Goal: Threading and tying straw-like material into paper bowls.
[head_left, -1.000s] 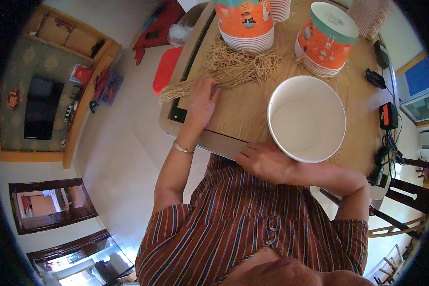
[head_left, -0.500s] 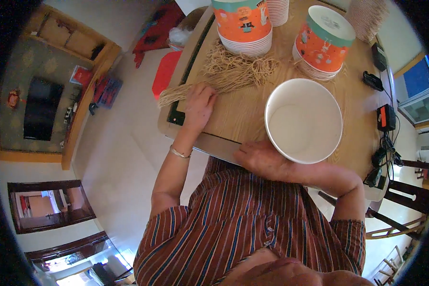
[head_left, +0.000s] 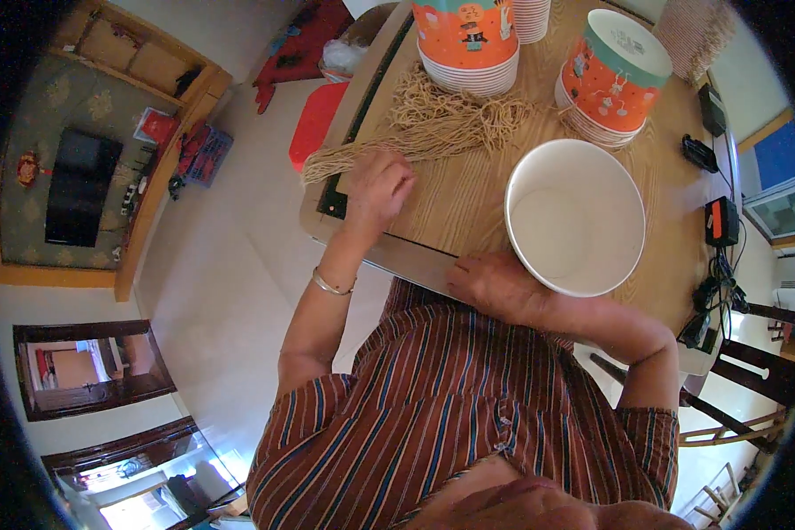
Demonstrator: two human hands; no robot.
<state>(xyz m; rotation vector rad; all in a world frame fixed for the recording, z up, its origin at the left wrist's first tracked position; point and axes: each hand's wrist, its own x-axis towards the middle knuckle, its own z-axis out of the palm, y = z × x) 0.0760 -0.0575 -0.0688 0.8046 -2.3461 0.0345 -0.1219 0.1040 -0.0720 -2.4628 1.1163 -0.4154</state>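
Head view: a beige string bundle [head_left: 468,126] is laid to the left edge of a brown wooden tabletop [head_left: 450,208], overlapped by the left hand [head_left: 382,188], fingers curled; open room is left before a round white paper bucket [head_left: 574,216]. The right hand's [head_left: 501,287] fingertips are hidden — neither grasp can be told.

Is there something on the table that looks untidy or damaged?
Only the tan strands look untidy: they lie tangled at one end, while the other reaches the table edge near the left hand. No visible damage.

Left grip [head_left: 382,187] loosely curled, right grip [head_left: 496,285] inward, right elbow [head_left: 664,346] bent.
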